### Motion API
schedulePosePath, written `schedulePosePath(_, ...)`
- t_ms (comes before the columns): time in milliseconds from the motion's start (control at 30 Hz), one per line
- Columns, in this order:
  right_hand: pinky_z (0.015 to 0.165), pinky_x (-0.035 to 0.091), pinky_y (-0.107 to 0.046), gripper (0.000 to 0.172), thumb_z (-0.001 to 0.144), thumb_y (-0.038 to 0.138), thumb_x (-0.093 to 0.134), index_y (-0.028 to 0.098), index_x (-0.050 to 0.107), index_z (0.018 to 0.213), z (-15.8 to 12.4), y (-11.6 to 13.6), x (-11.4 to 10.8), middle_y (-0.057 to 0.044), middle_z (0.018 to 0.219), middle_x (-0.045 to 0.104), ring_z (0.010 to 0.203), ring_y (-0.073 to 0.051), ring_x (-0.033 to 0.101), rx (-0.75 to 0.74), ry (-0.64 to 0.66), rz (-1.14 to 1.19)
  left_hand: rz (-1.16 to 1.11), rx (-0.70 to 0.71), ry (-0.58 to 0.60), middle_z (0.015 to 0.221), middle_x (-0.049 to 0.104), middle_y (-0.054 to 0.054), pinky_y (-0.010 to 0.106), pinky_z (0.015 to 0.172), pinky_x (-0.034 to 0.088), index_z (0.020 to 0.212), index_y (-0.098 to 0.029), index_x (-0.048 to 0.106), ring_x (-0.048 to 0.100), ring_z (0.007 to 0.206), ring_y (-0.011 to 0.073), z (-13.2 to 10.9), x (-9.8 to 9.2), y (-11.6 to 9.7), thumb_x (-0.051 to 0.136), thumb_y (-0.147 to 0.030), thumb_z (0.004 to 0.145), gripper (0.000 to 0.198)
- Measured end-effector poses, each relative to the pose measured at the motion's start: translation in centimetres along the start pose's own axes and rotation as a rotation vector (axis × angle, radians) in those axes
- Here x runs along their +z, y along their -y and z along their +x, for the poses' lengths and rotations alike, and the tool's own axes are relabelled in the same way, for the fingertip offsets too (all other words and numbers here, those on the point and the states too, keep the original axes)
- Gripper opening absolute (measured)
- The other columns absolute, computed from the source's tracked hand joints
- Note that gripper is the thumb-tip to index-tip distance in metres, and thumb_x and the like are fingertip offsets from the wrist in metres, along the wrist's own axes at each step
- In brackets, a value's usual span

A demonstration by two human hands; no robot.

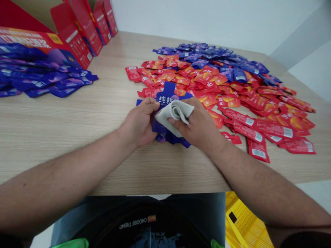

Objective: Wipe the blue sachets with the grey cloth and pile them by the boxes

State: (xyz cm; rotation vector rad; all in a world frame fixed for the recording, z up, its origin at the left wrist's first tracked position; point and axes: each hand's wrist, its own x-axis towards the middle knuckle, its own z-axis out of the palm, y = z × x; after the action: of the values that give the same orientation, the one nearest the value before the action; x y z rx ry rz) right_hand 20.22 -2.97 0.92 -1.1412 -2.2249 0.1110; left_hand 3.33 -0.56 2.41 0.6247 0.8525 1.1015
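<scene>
My left hand [139, 122] pinches a blue foil sachet [167, 98] at its edge, holding it flat on the wooden table top [62, 119]. Printed white characters show on the sachet's upper part. My right hand [195, 122] grips a folded grey cloth [174, 115] and presses it onto the sachet, hiding the sachet's middle. Just beyond and to the right of my right hand, a spread of red foil sachets [248, 129] lies on the table, some touching the blue sachet.
A layer of blue sachets [209, 55] lies beyond the red ones. Another blue heap [43, 77] sits at the left, before red cartons [82, 31] along the far left table edge. A white wall stands behind. A yellow plastic crate [243, 220] is on the floor below right.
</scene>
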Motion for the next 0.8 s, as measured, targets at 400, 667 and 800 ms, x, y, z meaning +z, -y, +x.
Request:
schedulePosePath(400,0.098,0.053,-0.057,0.041,0.098,0.060,0.057,0.024,0.065,0.117,0.7,-4.1,-1.6,-0.011,0.113,0.070,0.111,-0.034,0.063,0.138,-0.227,0.004,0.116,-0.035,0.127,0.058,0.044,-0.005,0.019,0.043,0.033,0.075,-0.020,0.047,0.041,0.043,0.0074,-0.6,0.1,0.8,0.063,-0.008,0.081,0.021)
schedulePosePath(667,0.087,0.063,-0.050,0.048,0.088,0.066,0.068,0.027,0.063,0.116,1.4,-6.8,-1.4,-0.004,0.108,0.076,0.096,-0.027,0.074,0.460,-0.473,0.753,-0.014,-0.024,0.219,0.069,0.059,-0.003,0.023,0.051,0.048,0.084,-0.021,0.054,0.057,0.054,0.0110,-0.5,-0.2,-0.5,0.072,-0.020,0.084,0.018)
schedulePosePath(800,0.075,0.065,-0.041,0.047,0.089,0.065,0.067,0.026,0.064,0.114,0.7,-3.5,-0.4,-0.002,0.100,0.076,0.086,-0.023,0.074,0.410,-0.231,0.875,-0.047,-0.051,0.222,0.072,0.064,-0.001,0.026,0.056,0.053,0.088,-0.020,0.057,0.062,0.059,0.0132,0.0,-0.3,-0.5,0.068,-0.022,0.089,0.012)
